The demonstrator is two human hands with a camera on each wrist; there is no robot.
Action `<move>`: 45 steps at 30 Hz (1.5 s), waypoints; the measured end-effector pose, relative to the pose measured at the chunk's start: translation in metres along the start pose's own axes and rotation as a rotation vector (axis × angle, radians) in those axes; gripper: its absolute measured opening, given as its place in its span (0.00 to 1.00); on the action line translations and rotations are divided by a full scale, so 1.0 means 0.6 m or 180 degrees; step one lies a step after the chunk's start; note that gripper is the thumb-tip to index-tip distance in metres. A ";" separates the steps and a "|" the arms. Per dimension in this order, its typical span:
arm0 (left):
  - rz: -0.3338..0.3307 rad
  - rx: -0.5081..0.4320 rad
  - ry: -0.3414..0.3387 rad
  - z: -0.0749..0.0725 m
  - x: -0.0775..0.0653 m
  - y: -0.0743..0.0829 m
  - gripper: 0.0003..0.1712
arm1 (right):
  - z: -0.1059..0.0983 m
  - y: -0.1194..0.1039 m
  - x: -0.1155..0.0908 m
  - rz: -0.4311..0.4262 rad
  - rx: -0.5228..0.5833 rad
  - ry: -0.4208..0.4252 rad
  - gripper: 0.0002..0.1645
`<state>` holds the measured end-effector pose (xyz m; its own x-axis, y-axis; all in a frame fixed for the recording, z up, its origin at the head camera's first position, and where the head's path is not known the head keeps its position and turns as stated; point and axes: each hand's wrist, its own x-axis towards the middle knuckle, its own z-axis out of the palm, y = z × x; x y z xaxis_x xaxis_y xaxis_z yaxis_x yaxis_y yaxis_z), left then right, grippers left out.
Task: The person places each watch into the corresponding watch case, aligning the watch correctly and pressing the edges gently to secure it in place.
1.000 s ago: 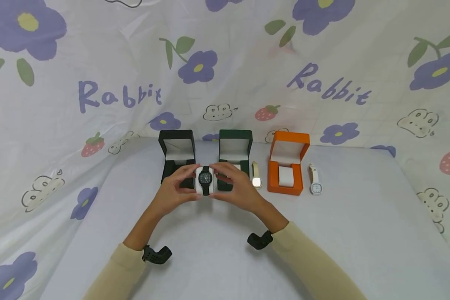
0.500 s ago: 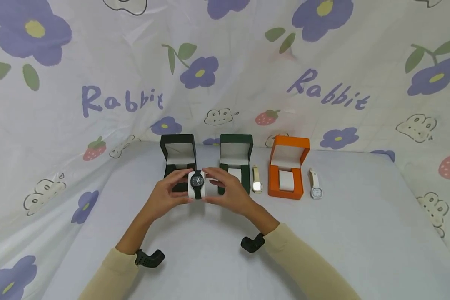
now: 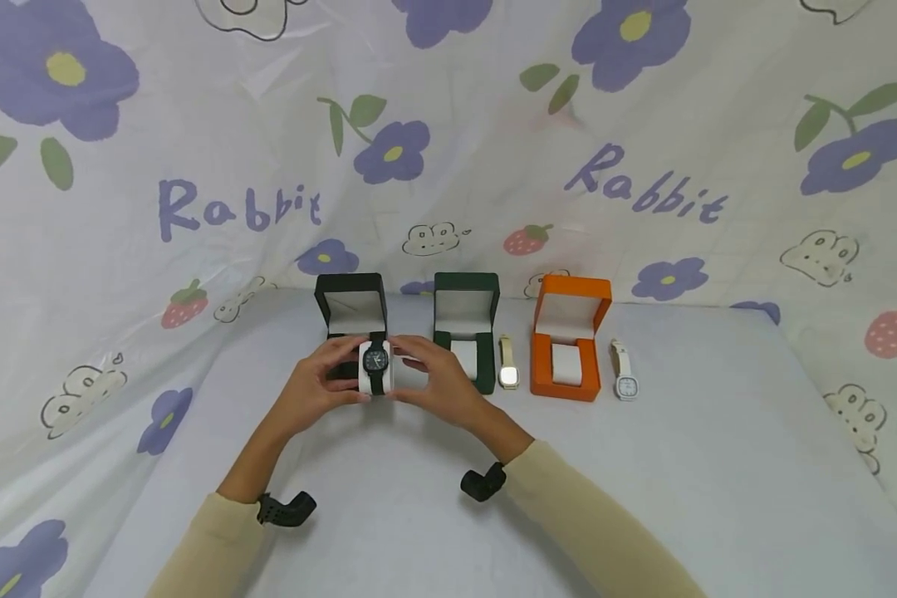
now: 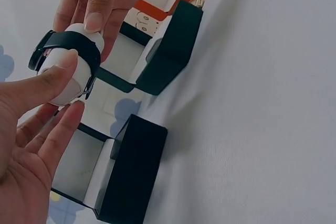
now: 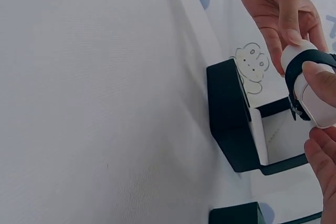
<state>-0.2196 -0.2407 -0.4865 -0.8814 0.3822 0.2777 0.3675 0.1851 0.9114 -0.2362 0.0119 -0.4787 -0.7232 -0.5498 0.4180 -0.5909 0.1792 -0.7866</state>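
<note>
A black wristwatch (image 3: 376,359), its dark strap looped around a white cushion (image 4: 63,80), is held up in front of the black box (image 3: 350,301). My left hand (image 3: 308,394) grips the cushion's left end between thumb and fingers. From the other side my right hand (image 3: 443,379) pinches the right end. Seen from the left wrist, the strap (image 4: 79,41) runs round the cushion, with a thumb pressing beside it. The black box stands with its lid raised; the hands and the watch partly hide its lower half.
Right of the black box stand a dark green box (image 3: 486,365) and an orange box (image 3: 564,392), both with raised lids and white cushions inside. A gold watch (image 3: 508,365) lies between them; a white watch (image 3: 624,375) lies farther right. A patterned sheet (image 3: 433,191) hangs behind.
Both hands have carried the watch and its cushion leftward, from between the black and green boxes to in front of the black box. More of the green box shows.
</note>
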 end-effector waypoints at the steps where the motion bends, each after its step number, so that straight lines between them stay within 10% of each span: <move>1: -0.0010 0.0028 0.0006 -0.003 0.000 -0.001 0.48 | 0.002 0.001 0.003 0.0007 -0.0043 0.0005 0.47; 15: -0.0017 0.0735 0.0109 -0.023 0.010 0.027 0.45 | 0.028 0.018 0.028 0.0372 -0.0615 0.0083 0.48; 26: -0.0075 0.0720 0.0117 -0.050 0.019 -0.050 0.47 | 0.042 0.031 0.044 0.0606 -0.0802 0.0057 0.49; 45: -0.0364 0.0764 0.0049 -0.078 0.021 -0.070 0.46 | 0.067 0.051 0.065 0.0715 -0.0890 0.0036 0.48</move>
<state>-0.2604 -0.2862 -0.5071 -0.9249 0.3330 0.1833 0.3235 0.4363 0.8396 -0.2682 -0.0368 -0.5045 -0.8491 -0.4624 0.2552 -0.4906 0.5116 -0.7054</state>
